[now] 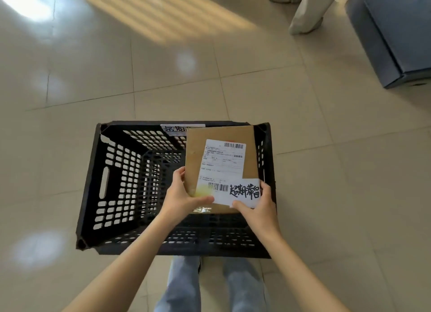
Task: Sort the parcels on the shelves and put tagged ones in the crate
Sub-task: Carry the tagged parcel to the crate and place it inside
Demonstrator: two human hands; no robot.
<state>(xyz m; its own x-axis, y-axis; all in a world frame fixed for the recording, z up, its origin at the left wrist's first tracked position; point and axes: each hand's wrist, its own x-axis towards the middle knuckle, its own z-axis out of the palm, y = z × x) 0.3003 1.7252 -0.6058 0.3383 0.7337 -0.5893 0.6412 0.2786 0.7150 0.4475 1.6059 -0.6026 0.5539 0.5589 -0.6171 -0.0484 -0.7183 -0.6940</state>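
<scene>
Cardboard parcel (247, 148), flat and brown, is held above the right half of a black perforated plastic crate (116, 183) that stands on a pale tiled floor (326, 195). The parcel's long axis runs near to far, tipped slightly so its far end leans a little to the right; its broad face is turned up toward the camera. A white shipping label (221, 165) with barcodes covers much of that face, and a white tag (242, 193) with bold black handwritten characters sits at the near right corner, overlapping the label's edge.

The left hand (184, 195) grasps the parcel's near left corner, thumb laid across the face and fingers wrapped round the left edge. The right hand (258, 206) grasps the near right corner, thumb pressed on the tag and fingers curled along the right edge.

A white strip (177, 127) with handwriting is fixed to the crate's far rim, partly hidden by the parcel. Below the crate's near wall the person's legs in light blue jeans (184, 286) show. At far right stands a dark blue box (396, 36), with another person's light trouser legs (307, 11) beside it.
</scene>
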